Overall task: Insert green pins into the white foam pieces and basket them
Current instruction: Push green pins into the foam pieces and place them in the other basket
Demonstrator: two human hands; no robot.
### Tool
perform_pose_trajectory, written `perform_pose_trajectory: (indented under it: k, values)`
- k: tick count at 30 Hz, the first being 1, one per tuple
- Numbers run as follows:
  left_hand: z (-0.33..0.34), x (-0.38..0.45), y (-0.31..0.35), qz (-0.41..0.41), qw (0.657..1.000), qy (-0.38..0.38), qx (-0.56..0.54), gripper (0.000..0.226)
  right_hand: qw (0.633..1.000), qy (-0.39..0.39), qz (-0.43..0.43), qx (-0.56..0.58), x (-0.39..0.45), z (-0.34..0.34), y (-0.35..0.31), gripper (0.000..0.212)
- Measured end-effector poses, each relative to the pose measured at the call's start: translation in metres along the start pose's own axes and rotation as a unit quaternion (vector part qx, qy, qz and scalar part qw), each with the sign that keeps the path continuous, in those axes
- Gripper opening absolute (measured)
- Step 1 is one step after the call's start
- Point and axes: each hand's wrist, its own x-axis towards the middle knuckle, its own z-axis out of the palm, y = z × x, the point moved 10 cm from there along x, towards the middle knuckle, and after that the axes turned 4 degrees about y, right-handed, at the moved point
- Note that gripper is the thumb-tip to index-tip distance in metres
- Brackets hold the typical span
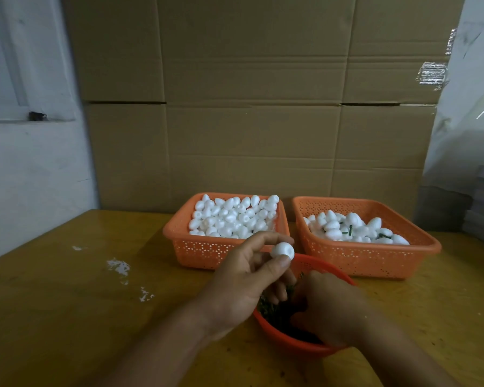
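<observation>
At the centre of the frame the person's left hand (246, 277) pinches a single white foam piece (283, 251) between thumb and forefinger, holding it up above the far rim of a round red bowl (285, 343) that sits low and right of centre on the yellow-brown table (81, 317). The right hand (329, 308) is down inside that bowl, fingers curled into the dark heap of green pins (277, 317); whether it has actually caught one between its fingertips I cannot tell from here. Behind the hands stand two orange perforated baskets side by side. The left basket (201, 250) is heaped with plain white foam pieces (232, 216). The right basket (375, 261) holds a lower pile of foam pieces (355, 227) with short green stems showing among them. White crumbs (119, 266) lie scattered on the table at lower left. A wall of cardboard boxes (249, 93) fills the upper frame.
</observation>
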Motion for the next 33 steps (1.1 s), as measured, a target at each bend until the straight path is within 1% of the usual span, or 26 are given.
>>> perform_pose_trajectory:
  k: [3,6,11,13,17,19,24,27,31,33]
  values:
    - [0.001,0.001,-0.005,-0.032,0.998,0.003,-0.049,0.025,1.000,0.012,0.009,0.015,0.000,0.000,0.004,0.020]
    - [0.001,0.000,-0.010,-0.056,0.994,0.005,-0.094,0.033,0.999,0.032,0.016,0.027,0.001,-0.003,0.007,0.012]
    - [0.002,-0.001,-0.010,-0.071,0.988,0.007,-0.139,0.030,0.997,0.047,0.027,0.051,0.000,-0.005,0.007,0.013]
    - [0.003,-0.001,-0.009,-0.075,0.986,0.008,-0.146,0.030,0.996,0.065,0.031,0.061,-0.002,-0.010,0.007,0.013]
    - [0.003,-0.001,-0.009,-0.081,0.986,0.010,-0.144,0.011,0.988,0.116,0.034,0.095,-0.006,-0.024,0.007,0.010]
    - [0.002,-0.002,-0.010,-0.085,0.986,0.012,-0.142,0.015,0.984,0.136,0.030,0.110,-0.008,-0.029,0.005,0.008]
    - [0.002,-0.002,-0.010,-0.088,0.985,0.015,-0.147,0.024,0.978,0.160,0.013,0.133,-0.012,-0.036,0.000,0.001]
    - [0.001,-0.002,-0.012,-0.092,0.985,0.015,-0.145,0.023,0.967,0.198,0.017,0.157,-0.017,-0.044,0.002,0.006]
    - [0.000,-0.002,-0.015,-0.095,0.984,0.020,-0.148,0.018,0.948,0.232,0.013,0.218,-0.024,-0.052,0.006,0.025]
    - [-0.001,-0.001,-0.017,-0.100,0.983,0.024,-0.153,0.017,0.937,0.239,0.011,0.254,-0.026,-0.055,0.007,0.022]
